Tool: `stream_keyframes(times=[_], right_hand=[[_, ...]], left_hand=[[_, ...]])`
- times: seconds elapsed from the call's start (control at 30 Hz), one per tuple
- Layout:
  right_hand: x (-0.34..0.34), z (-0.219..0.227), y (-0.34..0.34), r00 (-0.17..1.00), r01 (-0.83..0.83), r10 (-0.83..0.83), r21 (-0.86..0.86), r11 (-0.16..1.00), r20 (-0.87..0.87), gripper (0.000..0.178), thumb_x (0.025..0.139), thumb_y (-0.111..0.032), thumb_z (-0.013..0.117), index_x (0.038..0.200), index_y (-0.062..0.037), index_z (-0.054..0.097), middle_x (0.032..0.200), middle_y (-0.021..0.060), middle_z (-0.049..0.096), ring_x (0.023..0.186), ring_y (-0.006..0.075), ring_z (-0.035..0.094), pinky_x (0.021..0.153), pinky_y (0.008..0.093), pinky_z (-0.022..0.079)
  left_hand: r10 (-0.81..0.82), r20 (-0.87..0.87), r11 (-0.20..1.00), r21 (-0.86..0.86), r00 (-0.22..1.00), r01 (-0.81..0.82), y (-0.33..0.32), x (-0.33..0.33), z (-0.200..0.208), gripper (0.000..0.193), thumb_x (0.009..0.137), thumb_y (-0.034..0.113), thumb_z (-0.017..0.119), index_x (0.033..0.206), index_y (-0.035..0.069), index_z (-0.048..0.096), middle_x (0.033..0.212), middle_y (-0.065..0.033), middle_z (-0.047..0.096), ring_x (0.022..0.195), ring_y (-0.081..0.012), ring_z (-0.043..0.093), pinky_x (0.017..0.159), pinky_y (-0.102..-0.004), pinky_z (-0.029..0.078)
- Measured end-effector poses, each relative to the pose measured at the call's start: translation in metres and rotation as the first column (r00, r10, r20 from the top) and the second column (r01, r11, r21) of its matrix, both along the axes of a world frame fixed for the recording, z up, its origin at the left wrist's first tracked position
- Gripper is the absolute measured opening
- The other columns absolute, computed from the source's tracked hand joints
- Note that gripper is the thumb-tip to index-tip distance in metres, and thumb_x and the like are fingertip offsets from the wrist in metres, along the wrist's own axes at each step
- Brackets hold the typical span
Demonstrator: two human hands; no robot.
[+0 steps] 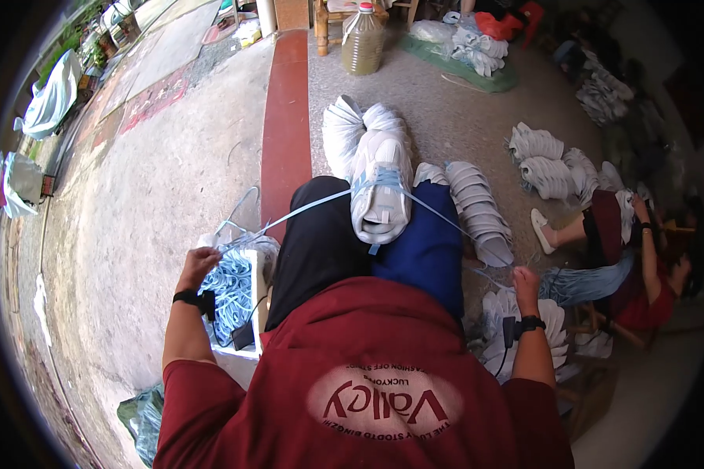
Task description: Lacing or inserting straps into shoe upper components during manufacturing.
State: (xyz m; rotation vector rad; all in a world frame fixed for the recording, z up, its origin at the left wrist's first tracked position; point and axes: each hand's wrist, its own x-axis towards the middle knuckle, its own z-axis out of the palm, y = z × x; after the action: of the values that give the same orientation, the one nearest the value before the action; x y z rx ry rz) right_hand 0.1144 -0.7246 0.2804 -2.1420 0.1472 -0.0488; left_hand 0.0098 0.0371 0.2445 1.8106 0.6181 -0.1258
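A white sneaker (379,159) rests between my thighs, its heel opening toward me. A light blue shoelace (311,206) is threaded through its eyelets, and the two ends stretch out to either side. My left hand (203,259), out to the left above a white box (256,313) of tangled blue laces (228,291), is closed in a pinch on one end. On the right, my right hand (526,280) is closed on the other end, its arm spread wide. Both stretches of lace look nearly straight from shoe to hand.
Nested white shoe uppers (479,211) stand right of my knee, with more uppers (343,137) beyond the sneaker. Another person (641,289) sits at far right by a bundle of blue laces (587,280). A large plastic jug (364,43) stands ahead, beside a red floor strip (288,117).
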Motion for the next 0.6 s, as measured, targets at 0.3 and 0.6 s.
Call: stream_keyframes(times=[0.3,0.6], right_hand=[[-0.155,-0.048,-0.106,0.921,0.365,-0.366,-0.032,0.93,-0.134,0.017,0.08,-0.008,0.053,0.064,-0.002,0.053,0.055,-0.0046,0.04,0.049,0.0048,0.036,0.044,0.0229,0.029],[-0.218,-0.093,-0.124,0.881,0.434,-0.461,-0.204,0.878,-0.111,0.014,0.07,-0.002,0.052,0.059,0.0052,0.049,0.049,0.0016,0.041,0.049,0.0102,0.04,0.046,0.0297,0.033]], left_hand=[[0.227,-0.139,0.964,-0.107,0.964,-0.242,0.039,-0.128,-0.014,0.009,0.078,0.012,0.066,0.076,0.004,0.064,0.06,0.0,0.056,0.047,-0.0054,0.046,0.042,-0.0191,0.034],[0.283,-0.39,0.941,-0.067,0.876,-0.333,0.042,-0.19,-0.046,0.013,0.075,0.013,0.07,0.073,0.003,0.063,0.059,-0.0031,0.06,0.044,-0.0079,0.049,0.039,-0.0215,0.036]])
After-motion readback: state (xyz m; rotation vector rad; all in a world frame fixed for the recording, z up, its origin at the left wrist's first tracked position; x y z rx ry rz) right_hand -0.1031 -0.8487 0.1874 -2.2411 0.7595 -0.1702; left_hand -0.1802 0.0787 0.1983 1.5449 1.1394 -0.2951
